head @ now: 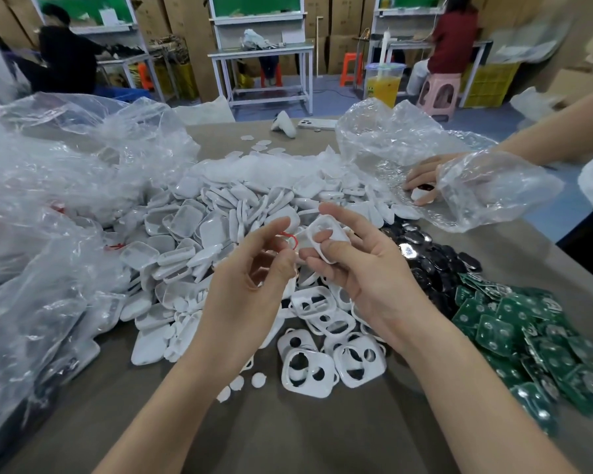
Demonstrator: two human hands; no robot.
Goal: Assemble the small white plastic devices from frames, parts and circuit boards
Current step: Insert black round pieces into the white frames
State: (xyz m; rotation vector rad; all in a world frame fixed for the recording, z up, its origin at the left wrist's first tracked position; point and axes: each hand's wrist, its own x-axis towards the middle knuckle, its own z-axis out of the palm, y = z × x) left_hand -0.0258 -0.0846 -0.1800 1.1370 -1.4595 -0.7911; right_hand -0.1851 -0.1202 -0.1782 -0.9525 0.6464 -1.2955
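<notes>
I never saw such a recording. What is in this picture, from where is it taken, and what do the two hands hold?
No machine here: a person works with bare hands. The one picture comes from a camera worn on the head, looking down at a grey-brown table. The left hand pinches a small part with a thin red wire. The right hand holds a white plastic frame with openings. Below lie heaps: white plastic shells, more white frames, black parts with shiny discs, green square circuit boards. Clear plastic bags lie at the left. Far right is another person's gloved hand.
</notes>
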